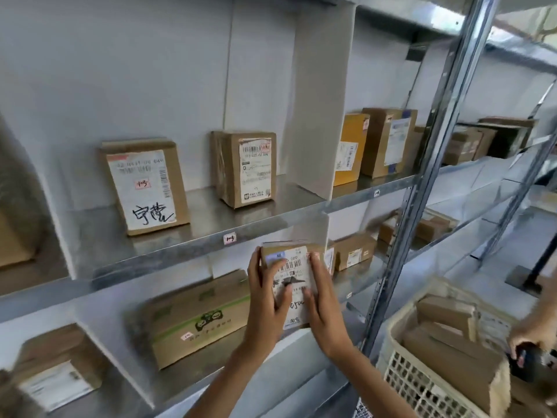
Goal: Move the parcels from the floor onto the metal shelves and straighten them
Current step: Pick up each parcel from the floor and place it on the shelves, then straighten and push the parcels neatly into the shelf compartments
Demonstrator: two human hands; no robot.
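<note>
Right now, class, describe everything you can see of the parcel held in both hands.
The parcel is a small brown cardboard box, upright, its front covered by a white label with barcode, print and black handwriting. The left hand grips its left side, the right hand its right, before the lower shelf bay.

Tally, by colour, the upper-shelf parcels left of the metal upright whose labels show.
Brown cardboard boxes with white labels: 3
Yellow parcel with a white label: 1
Total: 4

Matt cardboard parcel [294, 285], shiny metal shelf [211, 233], plastic basket [422, 369].
</note>
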